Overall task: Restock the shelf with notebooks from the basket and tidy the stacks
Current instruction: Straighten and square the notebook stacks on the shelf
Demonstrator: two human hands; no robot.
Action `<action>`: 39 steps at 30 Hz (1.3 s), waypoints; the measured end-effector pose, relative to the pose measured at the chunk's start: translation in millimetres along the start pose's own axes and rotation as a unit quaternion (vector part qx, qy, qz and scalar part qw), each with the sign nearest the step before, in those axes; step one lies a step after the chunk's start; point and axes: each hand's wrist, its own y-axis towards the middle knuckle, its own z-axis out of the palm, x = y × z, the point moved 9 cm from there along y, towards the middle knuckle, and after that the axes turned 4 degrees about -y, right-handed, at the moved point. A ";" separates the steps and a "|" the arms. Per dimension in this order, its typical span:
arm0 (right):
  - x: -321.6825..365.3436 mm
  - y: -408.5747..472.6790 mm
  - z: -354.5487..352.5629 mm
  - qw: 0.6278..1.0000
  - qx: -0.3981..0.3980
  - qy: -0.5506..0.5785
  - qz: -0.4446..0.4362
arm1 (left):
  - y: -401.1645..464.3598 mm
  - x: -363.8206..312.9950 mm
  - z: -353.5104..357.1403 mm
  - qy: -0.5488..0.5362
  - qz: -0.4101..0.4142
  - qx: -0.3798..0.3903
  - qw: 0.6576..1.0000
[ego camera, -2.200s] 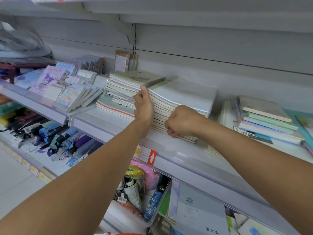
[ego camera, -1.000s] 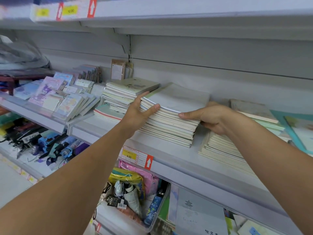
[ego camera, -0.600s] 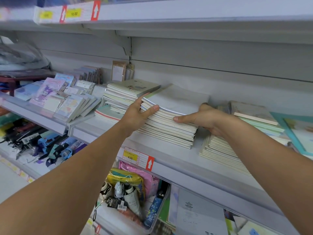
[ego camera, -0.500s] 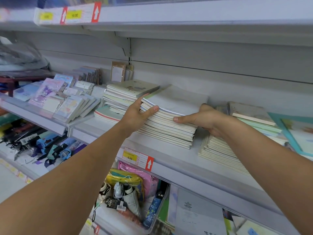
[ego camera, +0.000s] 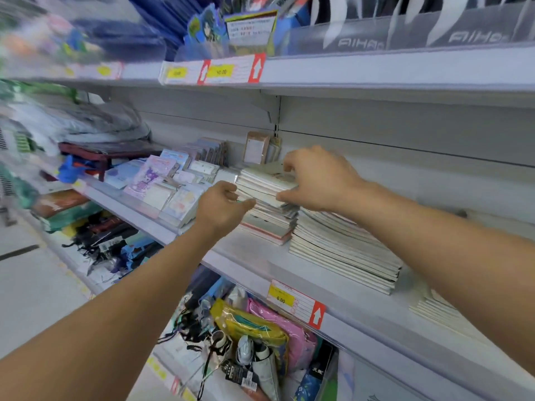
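Pale notebook stacks: hands had shifted from the wide stack (ego camera: 341,247) to the smaller stack (ego camera: 267,195) on its left.
Right hand (ego camera: 318,180) pinched that stack's top books, thumb on the front edge; left hand (ego camera: 221,209) hovered loosely curled at its left edge, contact unclear (motion blur). Wide stack sat squared on the shelf (ego camera: 260,264), so tidying looked one pile further on. Basket not in view.
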 end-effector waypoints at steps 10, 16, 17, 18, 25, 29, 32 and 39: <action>-3.3 115.0 139.5 0.972 0.222 -0.041 0.068 | 79.4 59.0 50.9 -0.019 -0.007 0.103 0.994; -17.7 119.6 145.4 0.965 0.245 -0.049 0.076 | 96.9 80.1 64.0 -0.110 0.002 0.069 0.992; -15.1 118.5 142.5 0.970 0.229 -0.050 0.069 | 95.1 77.1 63.1 -0.123 -0.001 0.066 0.990; -13.5 117.1 141.2 0.972 0.222 -0.048 0.066 | 95.0 75.7 62.2 -0.135 0.002 0.061 0.989; 46.4 85.3 87.7 0.984 0.038 -0.100 -0.144 | 96.1 59.7 49.5 0.062 0.068 0.138 0.986; 50.5 89.7 109.3 0.947 0.227 -0.065 -0.219 | 97.0 60.1 48.6 0.213 0.084 0.147 0.962; 53.2 105.3 99.3 0.952 0.178 -0.077 -0.238 | 91.9 68.7 54.6 0.215 0.073 0.188 0.956; 72.3 58.7 151.6 0.902 0.361 -0.153 -0.183 | 92.2 72.4 47.0 0.221 0.085 0.198 0.951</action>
